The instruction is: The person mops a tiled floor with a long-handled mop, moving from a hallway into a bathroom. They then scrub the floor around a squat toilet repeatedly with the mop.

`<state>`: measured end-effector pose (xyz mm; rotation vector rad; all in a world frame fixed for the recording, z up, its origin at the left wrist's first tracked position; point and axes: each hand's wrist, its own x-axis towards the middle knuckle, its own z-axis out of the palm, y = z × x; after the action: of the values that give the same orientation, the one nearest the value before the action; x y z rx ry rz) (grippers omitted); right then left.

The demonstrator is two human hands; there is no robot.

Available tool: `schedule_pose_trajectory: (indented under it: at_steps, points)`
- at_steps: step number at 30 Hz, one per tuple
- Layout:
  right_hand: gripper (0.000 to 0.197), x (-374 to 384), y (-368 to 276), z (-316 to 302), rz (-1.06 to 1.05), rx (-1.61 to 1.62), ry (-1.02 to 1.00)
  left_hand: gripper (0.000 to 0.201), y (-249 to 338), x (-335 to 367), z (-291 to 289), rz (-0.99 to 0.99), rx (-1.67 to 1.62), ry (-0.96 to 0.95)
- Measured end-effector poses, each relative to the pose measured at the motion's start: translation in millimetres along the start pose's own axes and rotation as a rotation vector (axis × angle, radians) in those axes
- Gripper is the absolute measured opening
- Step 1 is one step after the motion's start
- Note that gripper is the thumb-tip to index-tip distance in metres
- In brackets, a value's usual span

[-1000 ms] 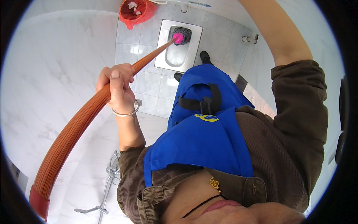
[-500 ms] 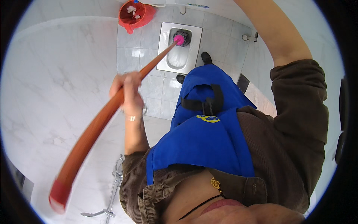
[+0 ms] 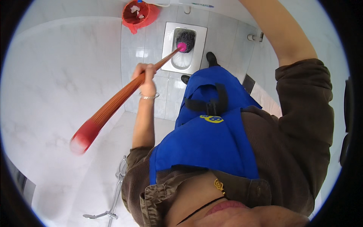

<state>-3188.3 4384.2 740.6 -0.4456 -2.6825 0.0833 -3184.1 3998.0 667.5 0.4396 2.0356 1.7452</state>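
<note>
My left hand [image 3: 145, 77] is closed around the brown handle of a mop [image 3: 117, 97], which slants down and away from me. Its red-capped end [image 3: 84, 138] points up toward the near left. At the far end, a pink collar [image 3: 182, 47] joins the handle to a dark grey, shaggy mop head [image 3: 186, 39]. That head rests in the bowl of a white squat toilet [image 3: 166, 49] set in the floor. My right arm [image 3: 289, 38] stretches up and forward past the top edge, so the right hand is out of sight.
A bin with a red liner [image 3: 150, 17] and crumpled paper stands left of the toilet. My dark shoes [image 3: 211, 59] are at the toilet's near side. Pale wall panels rise on the left, a metal shower fitting [image 3: 116, 189] at lower left. A wall fitting [image 3: 256, 37] sits at right.
My left hand has moved forward and slightly right with the mop. The handle's red end has swung upward and right in view, and the mop head has shifted within the toilet bowl.
</note>
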Motion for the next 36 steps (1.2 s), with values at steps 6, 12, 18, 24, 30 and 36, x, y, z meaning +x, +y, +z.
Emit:
schedule_pose_trajectory:
  at_steps: [6,12,18,24,30,36]
  points:
    - [0.065,5.9,4.2,5.5,0.014,-0.006,-0.101,0.02,116.9,-19.7,-4.0,0.252,-0.114,-0.173]
    - [0.065,6.4,13.5,3.4,0.021,-0.003,-0.074,0.016,30.5,4.2,3.1,0.057,0.063,-0.12]
    - [0.065,6.1,16.4,-2.5,0.014,0.017,-0.013,0.02,-25.3,22.2,20.4,0.067,0.001,-0.16]
    - [0.064,8.4,13.9,-5.5,0.035,-0.001,-0.07,0.021,103.8,-4.0,-3.9,0.132,-0.108,-0.216]
    - [0.061,8.8,9.5,-5.1,0.028,-0.003,-0.027,0.02,88.8,12.6,-8.5,0.028,-0.027,-0.266]
    - [0.061,8.5,14.1,-1.3,0.03,0.023,-0.079,0.019,7.2,28.2,27.7,0.077,-0.231,0.372]
